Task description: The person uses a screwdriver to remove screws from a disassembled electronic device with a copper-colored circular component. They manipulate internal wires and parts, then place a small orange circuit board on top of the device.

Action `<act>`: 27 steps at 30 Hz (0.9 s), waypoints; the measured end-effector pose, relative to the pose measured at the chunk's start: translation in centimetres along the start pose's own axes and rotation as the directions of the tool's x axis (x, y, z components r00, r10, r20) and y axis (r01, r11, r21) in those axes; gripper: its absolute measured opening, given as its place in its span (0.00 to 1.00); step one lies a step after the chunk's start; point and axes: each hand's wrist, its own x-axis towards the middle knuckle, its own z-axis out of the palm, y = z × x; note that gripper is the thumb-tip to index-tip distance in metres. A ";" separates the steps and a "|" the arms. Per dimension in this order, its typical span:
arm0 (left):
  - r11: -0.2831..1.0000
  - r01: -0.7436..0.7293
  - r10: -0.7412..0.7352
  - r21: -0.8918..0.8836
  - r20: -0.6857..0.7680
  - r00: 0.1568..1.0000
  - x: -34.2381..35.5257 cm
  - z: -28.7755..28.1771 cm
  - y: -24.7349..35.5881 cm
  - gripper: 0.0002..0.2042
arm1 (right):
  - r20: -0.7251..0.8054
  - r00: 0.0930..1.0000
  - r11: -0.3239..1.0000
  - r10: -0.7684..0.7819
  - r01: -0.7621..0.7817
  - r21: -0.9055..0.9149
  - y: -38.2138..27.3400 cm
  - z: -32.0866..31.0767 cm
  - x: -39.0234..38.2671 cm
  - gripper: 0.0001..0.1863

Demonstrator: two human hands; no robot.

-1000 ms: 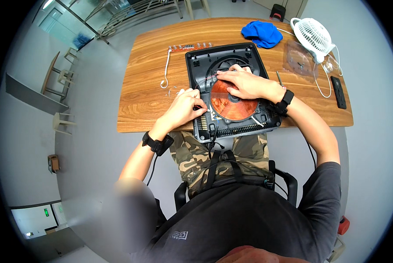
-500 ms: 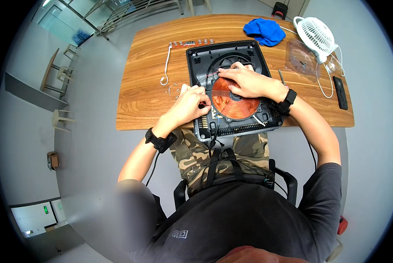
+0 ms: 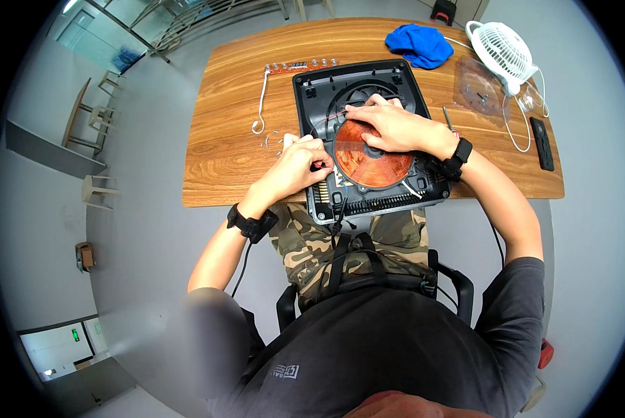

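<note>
The open black induction cooker housing (image 3: 410, 76) lies at the table's front edge, partly overhanging it. A round copper coil (image 3: 373, 171) sits inside, tilted over a circuit board of which only a bit shows. At the coil's left edge my left hand (image 3: 300, 166) is closed in a pinch on a thin red and black wire (image 3: 335, 115); its tip is hidden by the fingers. My right hand (image 3: 396, 129) spreads over the coil, thumb near its centre, index fingertip touching the wire by the black cooling fan (image 3: 368, 90).
Left of the housing lie a narrow orange control board (image 3: 298, 67) with a white cable and several small screws (image 3: 270, 139). A blue cloth (image 3: 419, 47), a white fan (image 3: 502, 52), a clear tray (image 3: 469, 87), a screwdriver (image 3: 447, 118) and a black strip (image 3: 541, 144) occupy the right side.
The view has shifted slightly. Both hands keep nearly the same places, with my left fingers moved a little at the coil's left edge.
</note>
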 end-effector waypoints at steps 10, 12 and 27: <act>0.997 -0.062 0.063 0.051 -0.022 0.998 -0.1 0.0 0.0 0.03 | 0.010 1.000 1.000 -0.004 0.004 0.002 0.1 0.0 0.0 0.31; 0.995 -0.078 0.080 0.068 -0.024 0.996 -0.1 0.1 0.0 0.03 | 0.009 1.000 1.000 -0.005 0.005 0.002 0.2 0.0 0.0 0.31; 0.978 -0.115 0.131 0.172 -0.085 0.988 -0.2 0.3 0.9 0.04 | 0.005 1.000 1.000 -0.006 0.006 -0.022 0.3 0.3 0.0 0.32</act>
